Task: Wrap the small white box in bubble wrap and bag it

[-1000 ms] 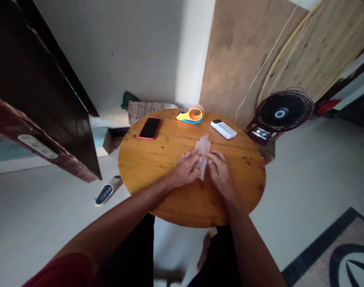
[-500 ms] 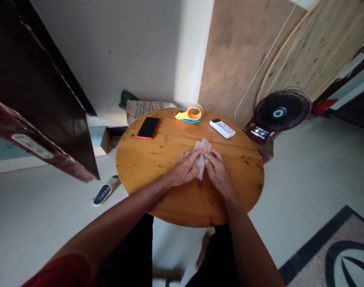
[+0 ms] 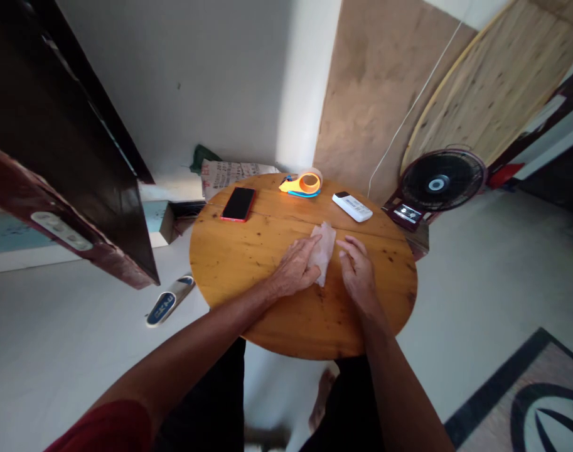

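Note:
On the round wooden table (image 3: 248, 276) lies a thin, pale, folded tissue-like sheet (image 3: 324, 251), longer than it is wide. My left hand (image 3: 295, 267) rests over the sheet's left edge with its fingers stretched out, thumb and fingertips touching it. Just right of the sheet, my right hand (image 3: 358, 270) is apart from it, fingers loosely bent and spread, with nothing in them.
A red-edged phone (image 3: 239, 204), an orange and blue tape dispenser (image 3: 302, 184) and a white remote control (image 3: 353, 206) lie along the table's far side. A fan (image 3: 441, 182) stands to the right. A slipper (image 3: 168, 302) is on the floor at left.
My right hand has left the sheet and moved a little right, its fingers now apart. My left hand stays on the sheet. The view has shifted slightly.

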The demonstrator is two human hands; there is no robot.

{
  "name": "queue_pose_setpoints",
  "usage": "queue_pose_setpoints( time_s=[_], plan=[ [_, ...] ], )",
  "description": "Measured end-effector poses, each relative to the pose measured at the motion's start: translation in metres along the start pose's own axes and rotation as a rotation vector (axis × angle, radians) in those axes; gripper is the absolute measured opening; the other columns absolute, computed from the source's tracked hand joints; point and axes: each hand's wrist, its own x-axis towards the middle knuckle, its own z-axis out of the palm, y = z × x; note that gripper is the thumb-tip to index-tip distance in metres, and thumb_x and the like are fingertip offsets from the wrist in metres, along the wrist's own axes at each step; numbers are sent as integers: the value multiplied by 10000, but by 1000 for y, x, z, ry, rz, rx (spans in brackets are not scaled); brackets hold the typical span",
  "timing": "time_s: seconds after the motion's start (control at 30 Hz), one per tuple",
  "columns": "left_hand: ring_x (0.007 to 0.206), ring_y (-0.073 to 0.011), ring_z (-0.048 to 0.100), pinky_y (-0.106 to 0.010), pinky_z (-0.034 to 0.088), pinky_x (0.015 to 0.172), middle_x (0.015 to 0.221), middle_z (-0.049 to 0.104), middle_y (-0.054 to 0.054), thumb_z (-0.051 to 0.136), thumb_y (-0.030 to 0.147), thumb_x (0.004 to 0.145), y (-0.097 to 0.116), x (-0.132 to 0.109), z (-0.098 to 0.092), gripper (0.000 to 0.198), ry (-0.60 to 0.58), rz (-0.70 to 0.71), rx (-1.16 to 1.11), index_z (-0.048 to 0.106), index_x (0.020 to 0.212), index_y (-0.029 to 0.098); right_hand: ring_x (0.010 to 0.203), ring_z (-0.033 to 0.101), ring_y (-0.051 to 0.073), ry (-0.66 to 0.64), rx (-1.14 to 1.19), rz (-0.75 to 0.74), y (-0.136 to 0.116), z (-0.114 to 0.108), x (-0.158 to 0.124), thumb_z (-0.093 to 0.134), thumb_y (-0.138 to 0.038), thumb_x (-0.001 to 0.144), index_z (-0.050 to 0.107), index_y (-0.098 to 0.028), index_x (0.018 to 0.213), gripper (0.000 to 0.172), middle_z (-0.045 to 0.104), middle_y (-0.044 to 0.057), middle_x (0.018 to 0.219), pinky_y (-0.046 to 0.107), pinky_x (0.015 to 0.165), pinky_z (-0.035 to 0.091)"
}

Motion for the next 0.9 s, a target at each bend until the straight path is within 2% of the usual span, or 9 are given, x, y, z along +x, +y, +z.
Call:
queue_pose_setpoints(
  time_s=[0.13,0.27,0.4,0.5,0.67,0.9],
  plan=[
    [1106,-268,489,-430,378,989,1174,551,-120,506,218,723,6,-1,0,530,59,-80,42,422,1242,147,1278,448,220,-79,-95,-63,-1,-6,7,361,-182,888,610,-194,1191,392,501,110,1353,416,1087,362],
    [1012,-253,511,-408,406,925,1041,583,-88,507,213,713,9,-2,1,361,76,-85,56,481,1071,177,1339,371,267,-330,-404,-244,-20,-14,36,427,-114,819,621,-194,1205,440,368,128,1474,453,1069,349],
    [1000,-259,512,-411,414,901,1048,584,-96,515,217,716,11,-3,0,305,61,-75,50,495,1019,179,1378,301,316,-607,-687,-401,-40,-10,72,505,-168,836,721,-215,993,271,381,104,1489,496,1054,320],
    [999,-271,517,-425,414,892,1046,587,-110,514,230,739,12,-4,-3,294,44,-90,48,504,1027,169,1372,314,326,-751,-820,-505,-40,-2,92,544,-196,837,737,-191,866,196,442,115,1449,496,1062,295],
    [1041,-281,517,-435,406,911,1093,597,-120,514,202,752,14,-4,-6,304,34,-112,35,517,1052,153,1342,358,303,-880,-919,-512,-22,5,114,564,-80,770,745,-215,804,228,550,93,1343,480,1046,309],
    [1034,-272,506,-425,403,905,1067,600,-107,523,200,756,15,-3,-5,240,38,-136,0,535,993,161,1334,359,341,-874,-986,-410,-1,4,134,591,-62,712,763,-210,890,289,502,112,1391,503,1047,298]
  ],
)
